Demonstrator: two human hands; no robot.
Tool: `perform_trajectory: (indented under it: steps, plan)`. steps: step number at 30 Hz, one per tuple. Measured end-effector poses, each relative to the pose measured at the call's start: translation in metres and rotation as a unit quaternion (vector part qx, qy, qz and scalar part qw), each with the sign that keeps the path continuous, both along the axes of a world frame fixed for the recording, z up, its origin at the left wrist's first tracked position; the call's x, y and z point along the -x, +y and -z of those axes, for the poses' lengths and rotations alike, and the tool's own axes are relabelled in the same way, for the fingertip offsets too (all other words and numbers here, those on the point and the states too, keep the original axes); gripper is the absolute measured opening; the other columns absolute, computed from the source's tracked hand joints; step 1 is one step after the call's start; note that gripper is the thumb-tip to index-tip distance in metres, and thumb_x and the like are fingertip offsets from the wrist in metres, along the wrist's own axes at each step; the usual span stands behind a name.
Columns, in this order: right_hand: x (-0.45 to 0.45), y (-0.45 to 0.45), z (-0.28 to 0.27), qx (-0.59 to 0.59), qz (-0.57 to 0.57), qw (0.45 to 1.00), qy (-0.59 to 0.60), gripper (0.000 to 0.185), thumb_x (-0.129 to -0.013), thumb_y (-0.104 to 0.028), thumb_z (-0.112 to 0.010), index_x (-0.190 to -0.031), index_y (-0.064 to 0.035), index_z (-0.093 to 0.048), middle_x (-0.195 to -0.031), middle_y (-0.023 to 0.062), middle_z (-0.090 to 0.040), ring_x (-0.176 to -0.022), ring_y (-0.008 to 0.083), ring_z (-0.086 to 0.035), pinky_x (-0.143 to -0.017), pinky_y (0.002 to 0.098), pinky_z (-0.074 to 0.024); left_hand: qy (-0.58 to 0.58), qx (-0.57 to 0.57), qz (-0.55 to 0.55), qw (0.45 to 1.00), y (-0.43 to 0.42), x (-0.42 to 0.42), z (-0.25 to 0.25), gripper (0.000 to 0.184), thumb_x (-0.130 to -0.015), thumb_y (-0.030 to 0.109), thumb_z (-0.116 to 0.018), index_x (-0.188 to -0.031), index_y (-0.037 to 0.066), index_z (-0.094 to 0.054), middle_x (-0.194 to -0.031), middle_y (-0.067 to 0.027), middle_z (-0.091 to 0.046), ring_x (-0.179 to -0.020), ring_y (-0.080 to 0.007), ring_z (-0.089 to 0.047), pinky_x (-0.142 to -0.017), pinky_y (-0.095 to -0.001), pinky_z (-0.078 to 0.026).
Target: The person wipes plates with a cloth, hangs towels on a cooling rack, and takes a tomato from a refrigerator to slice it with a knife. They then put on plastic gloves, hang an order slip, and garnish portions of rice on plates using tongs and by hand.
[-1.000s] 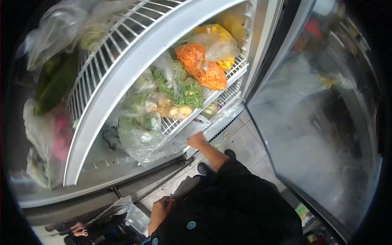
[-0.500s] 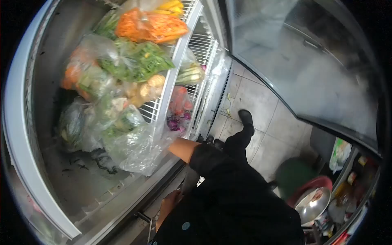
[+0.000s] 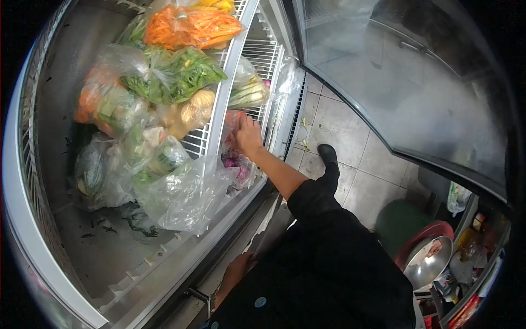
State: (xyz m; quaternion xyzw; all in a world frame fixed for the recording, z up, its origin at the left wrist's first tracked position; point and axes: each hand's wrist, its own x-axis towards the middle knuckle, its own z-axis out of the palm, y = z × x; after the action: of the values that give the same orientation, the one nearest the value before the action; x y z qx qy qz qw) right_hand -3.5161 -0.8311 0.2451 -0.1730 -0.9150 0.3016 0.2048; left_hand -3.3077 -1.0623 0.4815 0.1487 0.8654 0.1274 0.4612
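Note:
My right hand [image 3: 249, 136] reaches into the open fridge, its fingers bent over a clear bag of red-orange vegetables [image 3: 232, 122] on the lower wire rack. Just below that hand lie purple-red onions [image 3: 235, 164] in clear plastic. My left hand [image 3: 236, 271] is low beside my body, fingers curled at the edge of a dark grey thing [image 3: 271, 236] that I cannot make out. On the nearer shelf are a bag of orange shreds [image 3: 192, 28], a bag of green leaves [image 3: 183, 77], round tan vegetables [image 3: 197, 112] and a loose clear bag [image 3: 186, 192].
A glass fridge door [image 3: 405, 82] stands open on the right, over floor tiles [image 3: 350, 137]. A metal bowl [image 3: 430, 268] sits with a red basin [image 3: 405, 247] near a green round thing [image 3: 392, 230]. Bottles and packets crowd a shelf [image 3: 466, 263] at lower right.
My right hand has moved up from behind the loose clear bag to the bag of red-orange vegetables. The view has shifted slightly. My left hand stays low.

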Motion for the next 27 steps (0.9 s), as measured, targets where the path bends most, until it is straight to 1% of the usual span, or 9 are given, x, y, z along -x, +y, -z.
perform_trajectory:
  steps: [2,6,8,12,14,20,22,23,27]
  plan:
    - [0.001,0.015,-0.004,-0.032,0.032,0.998,0.035,0.024,-0.074,-0.028,-0.062,-0.079,-0.0048,-0.067,-0.105,0.0131,-0.048,-0.096,0.0294,-0.044,-0.079,0.0409,-0.0357,-0.002,0.000,0.009,1.000,-0.006,0.001,0.009,0.031,-0.085,0.023,-0.061,-0.111,0.006,-0.055,-0.103,-0.0178,-0.061,-0.098,-0.0346,-0.059,-0.082,-0.0394,-0.047]
    - [-0.002,0.040,-0.013,-0.023,0.000,0.996,-0.089,0.020,-0.071,-0.018,-0.063,-0.084,-0.0047,-0.070,-0.122,0.0119,-0.046,-0.110,0.0281,-0.041,-0.085,0.0452,-0.0375,0.016,-0.041,0.002,0.999,-0.008,-0.003,0.008,0.031,-0.085,0.023,-0.062,-0.109,0.005,-0.055,-0.103,-0.0180,-0.060,-0.097,-0.0345,-0.059,-0.080,-0.0398,-0.047]
    - [-0.003,0.042,-0.014,-0.018,-0.036,0.988,-0.151,0.049,-0.071,-0.027,-0.066,-0.115,-0.0059,-0.057,-0.124,0.0126,-0.041,-0.110,0.0289,-0.042,-0.083,0.0453,-0.0377,0.020,-0.032,0.009,0.999,0.002,0.000,0.002,0.031,-0.085,0.022,-0.062,-0.109,0.005,-0.054,-0.103,-0.0181,-0.060,-0.097,-0.0346,-0.059,-0.079,-0.0399,-0.047]
    - [-0.009,0.031,-0.037,0.082,-0.073,0.973,-0.205,0.065,-0.062,-0.034,-0.076,-0.117,-0.0062,-0.056,-0.132,0.0152,-0.033,-0.116,0.0328,-0.040,-0.089,0.0517,-0.0378,-0.002,-0.022,0.015,1.000,0.004,0.004,0.004,0.032,-0.084,0.021,-0.064,-0.108,0.004,-0.054,-0.102,-0.0187,-0.060,-0.095,-0.0350,-0.060,-0.079,-0.0403,-0.048]
    - [-0.008,0.016,-0.029,0.180,-0.040,0.975,-0.122,0.077,-0.053,-0.038,-0.081,-0.117,-0.0050,-0.054,-0.135,0.0179,-0.029,-0.120,0.0376,-0.038,-0.093,0.0549,-0.0365,0.008,-0.025,0.018,0.999,0.004,0.003,0.005,0.032,-0.083,0.021,-0.064,-0.108,0.004,-0.054,-0.102,-0.0188,-0.060,-0.095,-0.0350,-0.060,-0.079,-0.0402,-0.048]
    - [-0.001,0.013,-0.027,0.209,-0.009,0.972,-0.105,0.061,-0.066,-0.024,-0.071,-0.116,0.0025,-0.050,-0.128,0.0169,-0.039,-0.116,0.0332,-0.042,-0.088,0.0471,-0.0453,0.013,0.003,0.019,1.000,-0.004,-0.002,0.012,0.034,-0.084,0.024,-0.063,-0.111,0.004,-0.054,-0.102,-0.0182,-0.060,-0.097,-0.0344,-0.059,-0.081,-0.0399,-0.047]
    - [0.009,0.003,-0.037,0.106,0.039,0.979,-0.172,0.053,-0.069,-0.022,-0.068,-0.114,0.0010,-0.051,-0.128,0.0172,-0.040,-0.112,0.0300,-0.045,-0.085,0.0458,-0.0476,0.007,-0.001,0.015,1.000,-0.009,-0.004,0.017,0.035,-0.085,0.025,-0.062,-0.112,0.004,-0.054,-0.103,-0.0180,-0.060,-0.097,-0.0343,-0.059,-0.081,-0.0400,-0.047]
    - [0.032,-0.020,0.013,0.141,0.098,0.973,-0.152,0.051,-0.073,-0.021,-0.064,-0.117,0.0002,-0.049,-0.128,0.0186,-0.039,-0.110,0.0314,-0.045,-0.084,0.0480,-0.0480,0.017,-0.022,0.023,0.999,-0.011,-0.005,0.019,0.035,-0.085,0.026,-0.062,-0.111,0.005,-0.054,-0.103,-0.0180,-0.060,-0.097,-0.0347,-0.059,-0.081,-0.0403,-0.047]
    - [0.042,-0.005,-0.030,-0.020,-0.004,0.946,-0.323,0.048,-0.079,-0.021,-0.057,-0.123,-0.0045,-0.049,-0.130,0.0257,-0.037,-0.110,0.0426,-0.043,-0.063,0.0472,-0.0548,0.009,0.000,0.015,1.000,-0.007,-0.005,0.016,0.034,-0.085,0.027,-0.061,-0.111,0.005,-0.054,-0.103,-0.0188,-0.060,-0.098,-0.0362,-0.058,-0.081,-0.0410,-0.047]
